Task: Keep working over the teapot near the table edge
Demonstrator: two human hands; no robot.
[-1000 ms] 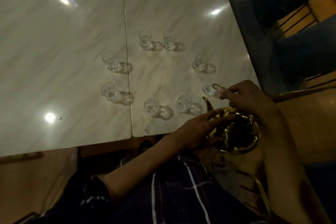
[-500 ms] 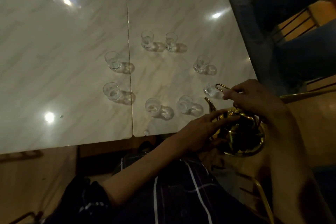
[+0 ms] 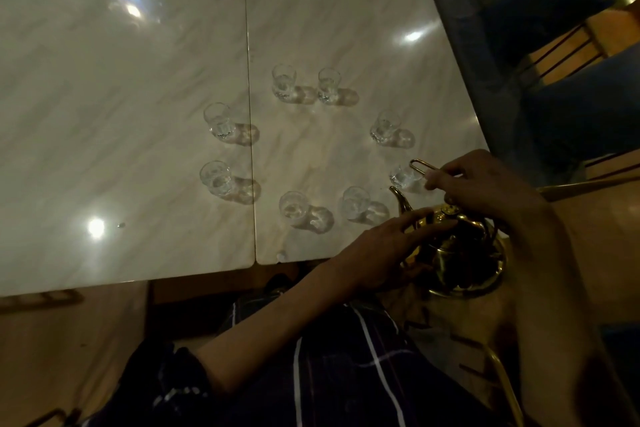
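A brass teapot is held at the near right corner of the marble table, just off its edge. The left hand is laid flat-fingered against its side; the right hand is closed round the wire handle. Polished metal: judged rigid, weighty, slippery; best taken by handle. Eight glasses are ringed beyond, judged fragile. Against the earlier frame, little is altered.

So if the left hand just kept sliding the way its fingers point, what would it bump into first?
Its fingers already lie across the golden teapot, pointing right. Going on, the left hand would probably meet the lid knob, then the right hand holding the handle. Depth is hard to judge.
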